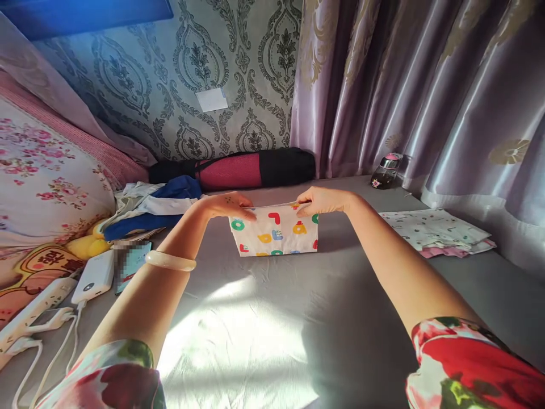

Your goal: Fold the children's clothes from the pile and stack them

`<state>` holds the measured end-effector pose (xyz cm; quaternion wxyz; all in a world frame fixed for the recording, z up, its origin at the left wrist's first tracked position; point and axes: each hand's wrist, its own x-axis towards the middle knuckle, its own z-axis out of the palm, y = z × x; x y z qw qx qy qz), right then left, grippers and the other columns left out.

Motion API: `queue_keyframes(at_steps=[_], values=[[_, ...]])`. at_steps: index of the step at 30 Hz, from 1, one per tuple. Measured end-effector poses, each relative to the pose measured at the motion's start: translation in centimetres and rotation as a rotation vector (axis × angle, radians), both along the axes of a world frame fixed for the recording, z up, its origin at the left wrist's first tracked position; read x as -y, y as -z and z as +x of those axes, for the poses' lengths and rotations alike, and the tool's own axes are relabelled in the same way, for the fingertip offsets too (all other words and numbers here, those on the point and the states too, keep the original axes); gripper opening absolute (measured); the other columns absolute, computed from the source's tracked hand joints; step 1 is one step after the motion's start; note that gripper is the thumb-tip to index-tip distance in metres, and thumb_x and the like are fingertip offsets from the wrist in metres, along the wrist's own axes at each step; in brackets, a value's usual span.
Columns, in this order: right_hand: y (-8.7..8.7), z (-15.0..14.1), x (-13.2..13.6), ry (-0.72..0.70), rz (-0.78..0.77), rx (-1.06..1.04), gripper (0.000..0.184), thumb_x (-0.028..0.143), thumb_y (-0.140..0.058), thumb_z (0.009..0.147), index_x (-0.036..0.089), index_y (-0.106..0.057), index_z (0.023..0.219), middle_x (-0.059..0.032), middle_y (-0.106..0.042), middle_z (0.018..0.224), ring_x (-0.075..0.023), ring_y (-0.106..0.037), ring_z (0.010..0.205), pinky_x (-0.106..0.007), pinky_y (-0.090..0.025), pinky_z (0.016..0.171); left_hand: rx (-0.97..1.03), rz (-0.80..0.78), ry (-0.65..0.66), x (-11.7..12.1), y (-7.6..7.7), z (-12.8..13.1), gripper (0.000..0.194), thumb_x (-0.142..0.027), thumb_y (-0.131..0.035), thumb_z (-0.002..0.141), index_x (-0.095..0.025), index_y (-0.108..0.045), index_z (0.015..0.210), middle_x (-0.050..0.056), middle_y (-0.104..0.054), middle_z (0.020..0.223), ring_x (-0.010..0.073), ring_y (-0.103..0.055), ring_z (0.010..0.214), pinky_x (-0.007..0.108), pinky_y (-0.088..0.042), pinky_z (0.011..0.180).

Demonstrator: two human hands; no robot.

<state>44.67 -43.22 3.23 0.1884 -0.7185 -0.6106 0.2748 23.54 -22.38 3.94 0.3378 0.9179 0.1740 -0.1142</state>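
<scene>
A folded white cloth point(276, 233) printed with colourful letters hangs upright between my two hands, its lower edge at or just above the grey sheet point(238, 318). My left hand point(230, 205) pinches its upper left corner, thumb on the near face. At the upper right corner my right hand point(319, 201) grips it the same way. The fingers behind the cloth are hidden. Over to the right lies a folded stack of white patterned cloth point(438, 230) with a pink piece beneath.
A white power strip point(38, 312), power bank point(93, 275) and cables lie at the left, near crumpled clothes point(149, 204). A black and red rolled bag point(238, 170) rests along the wall. A dark bottle point(386, 170) stands by the curtain point(383, 85).
</scene>
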Motion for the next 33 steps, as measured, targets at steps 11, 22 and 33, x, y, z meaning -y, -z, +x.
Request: queue_keyframes(at_steps=[11, 22, 33], values=[[0.8, 0.2, -2.1, 0.231, 0.346, 0.333, 0.028, 0.019, -0.054, 0.086, 0.016, -0.068, 0.11, -0.0037, -0.07, 0.1, -0.0171, -0.062, 0.089, -0.025, -0.042, 0.075, 0.485, 0.381, -0.097, -1.3, 0.6, 1.3, 0.035, -0.034, -0.055, 0.077, -0.01, -0.068, 0.099, 0.005, -0.067, 0.083, 0.0158, -0.058, 0.074, 0.026, -0.044, 0.068], [9.7, -1.9, -0.7, 0.092, 0.542, 0.64, 0.027, 0.0, -0.049, 0.082, 0.018, -0.064, 0.096, -0.0076, -0.065, 0.099, -0.0221, -0.055, 0.092, -0.033, -0.039, 0.086, 0.473, 0.763, 0.04, 1.4, 8.8, -1.4, 0.026, -0.015, -0.044, 0.084, -0.018, -0.062, 0.102, 0.009, -0.069, 0.099, 0.0242, -0.063, 0.096, 0.037, -0.046, 0.089], [14.4, -4.9, 2.6, -0.041, 0.412, 0.549, 0.035, -0.004, -0.04, 0.083, 0.017, -0.06, 0.102, -0.0085, -0.064, 0.111, -0.0217, -0.056, 0.104, -0.033, -0.041, 0.091, 0.418, 0.67, 0.181, 3.4, 14.5, -4.9, 0.037, -0.004, -0.045, 0.081, -0.02, -0.057, 0.112, 0.009, -0.064, 0.126, 0.0225, -0.057, 0.122, 0.036, -0.046, 0.1]])
